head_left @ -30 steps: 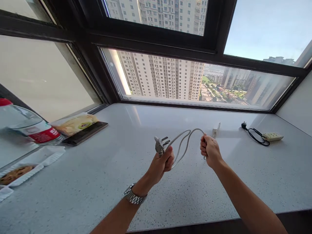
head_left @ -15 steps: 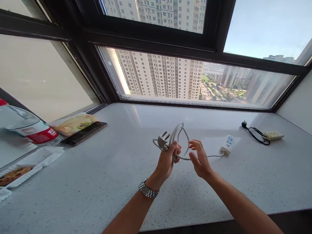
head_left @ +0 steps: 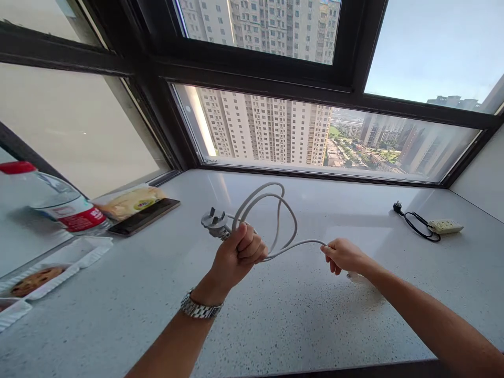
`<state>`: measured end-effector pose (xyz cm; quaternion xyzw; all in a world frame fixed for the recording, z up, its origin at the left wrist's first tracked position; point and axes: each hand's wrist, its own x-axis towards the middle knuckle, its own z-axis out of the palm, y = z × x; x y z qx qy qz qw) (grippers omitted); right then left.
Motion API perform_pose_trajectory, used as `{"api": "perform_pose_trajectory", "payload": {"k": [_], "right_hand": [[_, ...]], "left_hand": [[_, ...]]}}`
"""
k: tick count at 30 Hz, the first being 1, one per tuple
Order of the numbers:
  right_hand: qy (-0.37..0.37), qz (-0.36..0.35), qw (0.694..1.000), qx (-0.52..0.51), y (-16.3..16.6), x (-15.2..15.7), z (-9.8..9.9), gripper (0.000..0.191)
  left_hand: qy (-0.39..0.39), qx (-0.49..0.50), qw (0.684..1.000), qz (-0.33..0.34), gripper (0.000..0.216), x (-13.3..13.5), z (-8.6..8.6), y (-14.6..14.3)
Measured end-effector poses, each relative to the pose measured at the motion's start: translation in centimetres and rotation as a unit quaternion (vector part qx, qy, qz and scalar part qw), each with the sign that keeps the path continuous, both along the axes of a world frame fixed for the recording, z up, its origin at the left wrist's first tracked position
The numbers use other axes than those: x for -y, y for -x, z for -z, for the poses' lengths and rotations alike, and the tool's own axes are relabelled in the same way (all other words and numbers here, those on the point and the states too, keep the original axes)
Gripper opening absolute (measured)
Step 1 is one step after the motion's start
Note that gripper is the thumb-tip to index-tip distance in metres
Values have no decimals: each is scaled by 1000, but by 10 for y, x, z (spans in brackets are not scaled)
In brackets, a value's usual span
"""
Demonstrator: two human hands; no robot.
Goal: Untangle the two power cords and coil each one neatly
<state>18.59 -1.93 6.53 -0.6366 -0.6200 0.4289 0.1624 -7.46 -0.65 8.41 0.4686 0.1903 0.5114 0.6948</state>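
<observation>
My left hand [head_left: 242, 252] is closed around a looped white power cord [head_left: 289, 207] in the head view, above the counter. Out past its thumb side sticks the cord's grey-white plug [head_left: 214, 223], prongs up. Two loose loops rise beyond the fist. To the right, my right hand [head_left: 340, 254] pinches the same cord between thumb and fingers, and the stretch between both hands curves slightly. Partly hidden beneath my right hand and wrist is the white power strip [head_left: 357, 278], of which only a little shows.
A cream power strip [head_left: 444, 227] with a black cord and plug [head_left: 397, 207] lies at the right. On the left are a water bottle [head_left: 59, 202], a phone [head_left: 145, 216], a wrapped food packet [head_left: 129, 201] and a white tray [head_left: 92, 249] holding cookies. Windows border the speckled counter [head_left: 157, 294].
My left hand has moved left with the plug and loops, which have spread wider. My right hand has gone right and closed on the cord, now covering most of the white power strip.
</observation>
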Motion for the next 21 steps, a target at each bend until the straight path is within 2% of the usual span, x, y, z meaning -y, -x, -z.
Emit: {"api": "perform_pose_trajectory", "payload": {"k": [1, 3, 5, 8, 11, 13, 15, 17, 21], "right_hand": [[41, 46, 995, -76, 2, -7, -4, 44], [90, 133, 960, -232, 8, -18, -11, 38], [80, 198, 917, -336, 16, -25, -19, 34], [34, 233, 883, -406, 35, -26, -27, 30], [45, 281, 814, -506, 57, -18, -31, 33], [57, 299, 776, -552, 68, -12, -31, 39], [75, 280, 775, -562, 73, -7, -31, 42], [112, 227, 791, -558, 74, -3, -28, 37], [156, 104, 834, -519, 71, 0, -17, 24]], "left_hand": [[-26, -18, 1000, -4, 62, 1, 0, -5], [-63, -54, 997, -7, 66, 2, 2, -16], [-83, -80, 993, -12, 68, 3, 8, -28], [-94, -125, 987, -17, 66, 4, 27, -44], [-89, -173, 981, -9, 57, 4, 47, -57], [-77, -188, 979, 3, 49, 3, 55, -62], [-71, -206, 976, 26, 40, 2, 56, -63], [-81, -254, 960, 87, 34, 1, 52, -60], [-94, -368, 892, 246, 30, -1, 46, -51]]}}
